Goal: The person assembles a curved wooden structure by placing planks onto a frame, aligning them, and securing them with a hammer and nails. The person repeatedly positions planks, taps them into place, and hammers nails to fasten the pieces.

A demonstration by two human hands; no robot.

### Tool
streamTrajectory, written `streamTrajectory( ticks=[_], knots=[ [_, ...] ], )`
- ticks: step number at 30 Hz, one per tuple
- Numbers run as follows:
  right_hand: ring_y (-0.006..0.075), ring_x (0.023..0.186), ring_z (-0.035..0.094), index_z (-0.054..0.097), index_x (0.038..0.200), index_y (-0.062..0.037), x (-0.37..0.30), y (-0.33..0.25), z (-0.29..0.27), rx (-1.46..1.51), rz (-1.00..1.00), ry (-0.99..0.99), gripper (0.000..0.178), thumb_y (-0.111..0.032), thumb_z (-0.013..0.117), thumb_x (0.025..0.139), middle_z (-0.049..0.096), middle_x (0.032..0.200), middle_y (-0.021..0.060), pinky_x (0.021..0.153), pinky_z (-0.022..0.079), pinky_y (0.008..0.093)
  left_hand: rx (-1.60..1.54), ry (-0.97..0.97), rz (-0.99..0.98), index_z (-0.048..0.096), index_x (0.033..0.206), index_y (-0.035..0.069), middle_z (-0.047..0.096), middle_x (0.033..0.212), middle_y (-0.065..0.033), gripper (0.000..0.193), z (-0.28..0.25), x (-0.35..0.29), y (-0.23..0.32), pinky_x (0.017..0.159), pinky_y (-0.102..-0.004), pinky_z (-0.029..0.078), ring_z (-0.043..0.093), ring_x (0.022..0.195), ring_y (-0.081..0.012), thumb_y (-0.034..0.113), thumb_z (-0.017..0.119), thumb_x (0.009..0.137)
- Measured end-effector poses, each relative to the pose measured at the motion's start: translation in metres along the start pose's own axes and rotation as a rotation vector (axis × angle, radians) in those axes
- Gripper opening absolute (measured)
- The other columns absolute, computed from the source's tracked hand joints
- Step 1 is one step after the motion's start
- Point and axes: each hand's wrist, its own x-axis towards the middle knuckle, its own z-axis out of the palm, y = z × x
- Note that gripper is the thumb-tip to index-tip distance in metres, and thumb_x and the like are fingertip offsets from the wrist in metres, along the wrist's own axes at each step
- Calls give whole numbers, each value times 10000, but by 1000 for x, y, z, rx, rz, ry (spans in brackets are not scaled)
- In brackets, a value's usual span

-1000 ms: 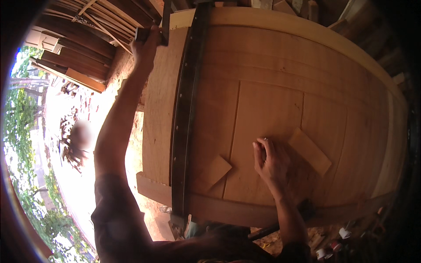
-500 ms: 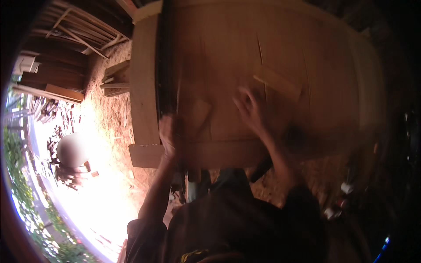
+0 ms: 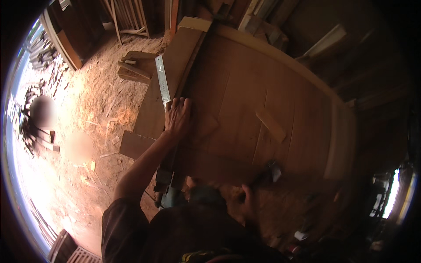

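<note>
A flat metal ruler (image 3: 162, 79) slants over the left part of a large wooden panel (image 3: 245, 65), its far end standing out beyond my fingers. My left hand (image 3: 178, 116) is closed on its near end, knuckles up, beside the long dark bar (image 3: 193, 70) that runs along the panel. Below the panel's near edge, in shadow and close to my body, is my right hand (image 3: 248, 199). One finger or thumb points up there; the other fingers are too dark to make out. A small wood offcut (image 3: 271, 125) lies on the panel.
A dark tool with a pale shiny face (image 3: 272, 171) rests at the panel's near edge. Wood pieces (image 3: 133, 65) lie on the dirt floor (image 3: 101, 101) to the left. Boards and frames (image 3: 127, 17) lean at the back. Scrap wood (image 3: 44, 48) is heaped at far left.
My right hand has dropped from above the panel to below its near edge. The ruler's flat face now shows beyond my left hand. The view has turned, so the panel looks tilted.
</note>
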Motion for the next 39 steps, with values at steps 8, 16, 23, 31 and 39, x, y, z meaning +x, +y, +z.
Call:
streamTrajectory(
  ticks=[8,16,23,31,39],
  knots=[
    [154,670,641,556,1059,-36,51,-188,7,-35,34,-38,227,-131,695,907,679,876,77,592,499,315,-37,-35,-114,539,1015,79,573,1033,-129,216,31,-1,-14,865,-466,426,540,1022,-330,196,649,872],
    [69,509,456,533,993,-93,294,-370,158,-38,-528,-486,194,-251,644,1008,503,728,-18,450,354,248,-24,-137,-178,559,1007,106,561,1015,-97,236,25,-1,-16,869,-445,432,541,1021,-311,148,679,808],
    [134,545,554,205,1637,-80,471,-481,325,-123,-660,-317,802,-206,641,975,622,901,85,440,474,302,-41,-141,-160,556,994,128,551,965,-59,267,27,0,-12,819,-423,421,543,965,-276,163,700,772],
    [138,542,541,155,1653,-72,530,-509,363,-308,-472,-388,843,-90,617,948,600,775,85,450,457,315,-73,-141,-178,557,945,140,547,904,-14,219,16,8,-11,758,-383,414,552,934,-216,160,695,776],
    [159,514,562,173,1637,-2,526,-498,355,-369,-516,-389,827,-107,615,945,649,791,99,439,448,319,-69,-119,-156,551,946,135,548,899,-16,225,14,9,-9,761,-391,418,552,923,-222,147,699,776]
  ],
)
